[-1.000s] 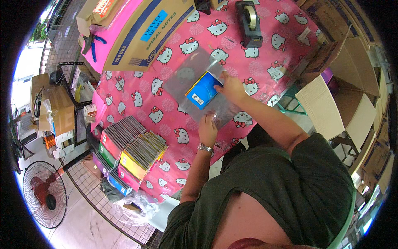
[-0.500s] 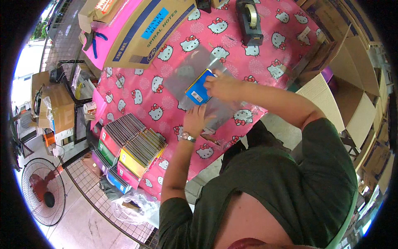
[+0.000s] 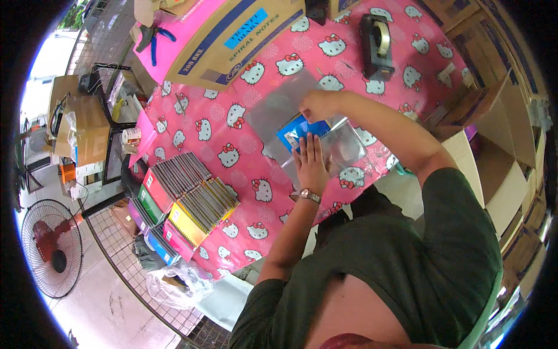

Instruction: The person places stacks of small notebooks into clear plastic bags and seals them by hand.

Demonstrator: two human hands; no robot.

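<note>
A small blue spiral notebook lies on a clear plastic sheet on the table. My left hand rests flat on the notebook's lower part, its fingers stretched out. Curled closed above the notebook's spiral edge is my right hand; whatever its fingers pinch is hidden. To the right of the notebook, a shiny, creased flap of plastic spreads over the tablecloth.
Rows of spiral notebooks in several colours stand at the table's left edge. A large cardboard box, pliers and a black tape dispenser sit farther back. Open cartons stand at right, a fan at left.
My left hand has moved from the notebook's lower corner to lie flat across it. My right hand has shifted from its right side to the upper spiral edge. The view has shifted too.
</note>
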